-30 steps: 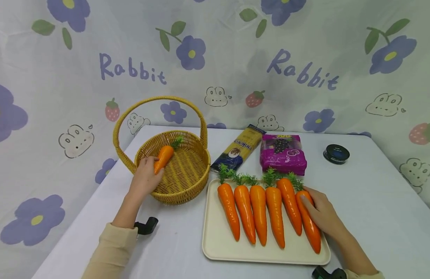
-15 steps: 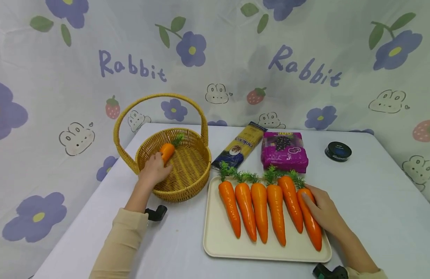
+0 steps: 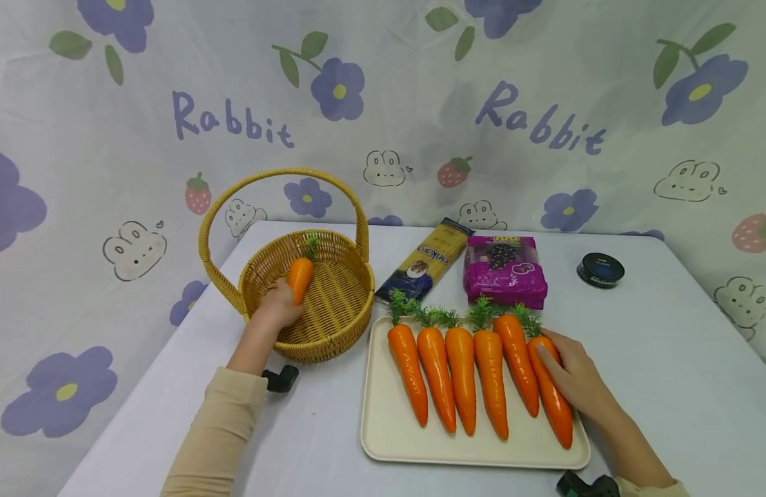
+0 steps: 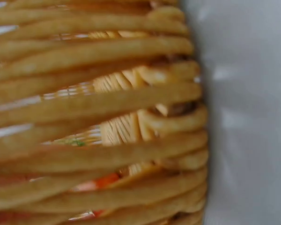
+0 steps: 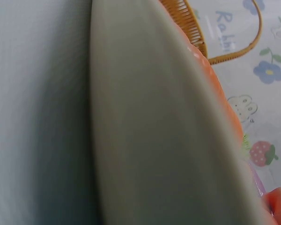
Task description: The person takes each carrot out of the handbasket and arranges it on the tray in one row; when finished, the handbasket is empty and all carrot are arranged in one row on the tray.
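Observation:
Inside the wicker basket (image 3: 323, 351), my left hand (image 3: 277, 307) holds a toy carrot (image 3: 301, 277) by its lower part, leafy end pointing away. The fingertips are partly hidden behind the carrot. Basket weave (image 4: 131, 101) fills the left wrist view, with bits of orange in the gaps. On a cream tray (image 3: 383, 435) several more carrots lie side by side. My right hand (image 3: 575, 373) grips the rightmost carrot (image 3: 555, 404), thumb on top and fingers along its right side. In the right wrist view the blurred tray edge (image 5: 159, 117) hides most of that hand.
Behind the tray lie a gold-and-blue packet (image 3: 423, 266) and a purple packet (image 3: 505, 273). A round dark tin (image 3: 600, 270) sits at the back right. The basket's tall handle (image 3: 283, 172) arches over its opening. A patterned cloth (image 3: 383, 83) hangs behind the white table.
The carrot in the basket has turned to point more straight away from me, and my left hand has shifted slightly right and toward me. My right hand stays on its carrot.

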Motion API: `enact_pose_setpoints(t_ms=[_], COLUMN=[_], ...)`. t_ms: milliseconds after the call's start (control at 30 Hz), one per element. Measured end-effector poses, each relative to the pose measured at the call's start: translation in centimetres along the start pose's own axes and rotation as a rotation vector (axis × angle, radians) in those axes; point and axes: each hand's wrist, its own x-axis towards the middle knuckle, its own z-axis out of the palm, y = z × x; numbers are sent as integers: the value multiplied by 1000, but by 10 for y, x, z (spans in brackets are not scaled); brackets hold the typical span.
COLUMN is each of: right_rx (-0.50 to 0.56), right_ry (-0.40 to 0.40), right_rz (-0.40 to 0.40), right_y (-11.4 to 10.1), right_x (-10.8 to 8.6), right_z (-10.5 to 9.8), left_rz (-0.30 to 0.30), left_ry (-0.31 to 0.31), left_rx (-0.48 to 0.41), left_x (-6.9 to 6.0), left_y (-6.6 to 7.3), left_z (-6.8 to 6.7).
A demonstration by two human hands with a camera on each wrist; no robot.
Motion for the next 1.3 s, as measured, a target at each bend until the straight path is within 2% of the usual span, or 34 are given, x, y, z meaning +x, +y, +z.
enact_pose_setpoints(t_ms=[133, 300, 433, 633, 1000, 1100, 1300], right_rx=[9, 22, 18, 6, 17, 17, 18], right_ry=[6, 13, 10, 10, 14, 16, 15], right_rz=[-14, -26, -17, -6, -21, -24, -20], right_y=[1, -1, -2, -3, -1, -1, -2], right_x=[1, 0, -1, -1, -1, -2, -1], right_z=[-1, -1, -1, -1, 0, 0, -1], left_rz=[-22, 30, 66, 72, 79, 90, 129], left_ry=[-14, -48, -37, -28, -50, -69, -147], left_rx=[0, -54, -84, -92, -149, -203, -385], left_x=[0, -4, -7, -7, -4, -4, -1], left_y=[1, -1, -2, -3, -2, -3, -6], left_z=[-1, -1, 1, 1, 0, 0, 1])
